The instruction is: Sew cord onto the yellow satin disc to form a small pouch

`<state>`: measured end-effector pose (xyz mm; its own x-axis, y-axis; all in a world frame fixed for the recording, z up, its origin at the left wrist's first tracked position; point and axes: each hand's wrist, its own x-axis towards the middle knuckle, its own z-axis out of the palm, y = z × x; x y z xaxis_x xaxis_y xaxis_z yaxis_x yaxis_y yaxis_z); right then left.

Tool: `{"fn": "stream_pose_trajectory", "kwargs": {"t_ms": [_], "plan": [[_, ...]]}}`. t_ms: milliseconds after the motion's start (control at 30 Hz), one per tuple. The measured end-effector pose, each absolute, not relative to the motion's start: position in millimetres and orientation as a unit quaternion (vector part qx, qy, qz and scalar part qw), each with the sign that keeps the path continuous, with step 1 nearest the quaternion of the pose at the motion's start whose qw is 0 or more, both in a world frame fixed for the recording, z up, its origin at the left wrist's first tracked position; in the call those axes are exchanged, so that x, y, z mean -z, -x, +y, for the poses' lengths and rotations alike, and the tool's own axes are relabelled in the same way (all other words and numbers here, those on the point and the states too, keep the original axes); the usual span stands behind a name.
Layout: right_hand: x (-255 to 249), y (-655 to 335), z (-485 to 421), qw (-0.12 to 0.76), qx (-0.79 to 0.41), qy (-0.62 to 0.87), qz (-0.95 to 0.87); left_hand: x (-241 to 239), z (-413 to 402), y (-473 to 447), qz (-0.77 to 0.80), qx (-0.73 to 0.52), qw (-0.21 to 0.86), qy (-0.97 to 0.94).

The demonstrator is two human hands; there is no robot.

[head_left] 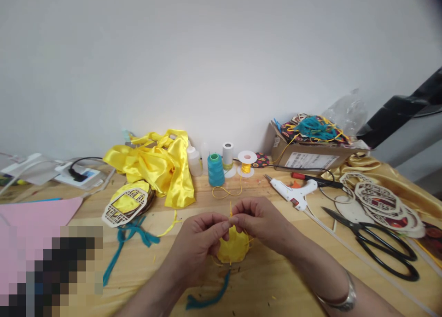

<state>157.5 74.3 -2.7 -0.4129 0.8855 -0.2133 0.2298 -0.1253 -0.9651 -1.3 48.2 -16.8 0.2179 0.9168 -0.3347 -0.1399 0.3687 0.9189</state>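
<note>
My left hand point(198, 241) and my right hand point(260, 220) meet at the fingertips over the wooden table point(283, 280). Together they pinch a thin yellow cord point(230, 210) that sticks up above a small yellow satin piece point(233, 250). That piece hangs just below my fingers, partly hidden by both hands. A teal cord point(207, 299) trails from under it toward me. The yellow cord runs back to a small spool point(246, 163).
Yellow satin fabric point(155, 165) is heaped at the back left, beside a teal thread cone point(216, 170). A white glue gun point(293, 193), black scissors point(380, 243) and wooden cut-out frames point(383, 202) lie to the right. A cardboard box point(311, 156) stands behind. Pink paper point(34, 225) covers the left.
</note>
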Motion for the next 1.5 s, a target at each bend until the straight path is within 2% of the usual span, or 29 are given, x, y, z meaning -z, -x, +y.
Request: {"fn": "stream_pose_trajectory", "kwargs": {"t_ms": [100, 300, 400, 500, 700, 867, 933, 1000, 1133, 1200, 1267, 1367, 1500], "plan": [[4, -159, 74, 0.291, -0.545, 0.464, -0.635, 16, 49, 1, 0.499, -0.411, 0.658, -0.386], [-3, -166, 66, 0.261, -0.304, 0.511, -0.76, 15, 52, 1, 0.519, -0.436, 0.646, -0.352], [-8, -161, 56, 0.263, -0.244, 0.513, -0.78, 16, 52, 1, 0.527, -0.443, 0.64, -0.342], [-4, -153, 42, 0.261, -0.171, 0.474, -0.823, 18, 52, 1, 0.535, -0.447, 0.64, -0.324], [19, -140, 23, 0.209, 0.06, 0.349, -0.912, 22, 50, 3, 0.523, -0.437, 0.671, -0.291], [18, -135, 22, 0.149, 0.123, 0.294, -0.936, 27, 50, 5, 0.513, -0.456, 0.668, -0.287], [14, -136, 23, 0.147, 0.112, 0.273, -0.944, 27, 51, 5, 0.505, -0.464, 0.672, -0.28], [9, -139, 26, 0.185, 0.058, 0.267, -0.944, 26, 51, 4, 0.497, -0.471, 0.679, -0.265], [3, -146, 39, 0.364, -0.112, 0.375, -0.845, 22, 50, 1, 0.481, -0.485, 0.687, -0.247], [5, -147, 49, 0.416, -0.214, 0.46, -0.755, 20, 49, 0, 0.481, -0.484, 0.686, -0.252], [9, -146, 58, 0.413, -0.36, 0.505, -0.667, 19, 48, -1, 0.491, -0.477, 0.681, -0.261], [17, -143, 65, 0.38, -0.559, 0.482, -0.558, 18, 48, -2, 0.506, -0.464, 0.671, -0.28], [19, -141, 64, 0.363, -0.639, 0.462, -0.497, 18, 46, -3, 0.503, -0.45, 0.667, -0.316]]}}
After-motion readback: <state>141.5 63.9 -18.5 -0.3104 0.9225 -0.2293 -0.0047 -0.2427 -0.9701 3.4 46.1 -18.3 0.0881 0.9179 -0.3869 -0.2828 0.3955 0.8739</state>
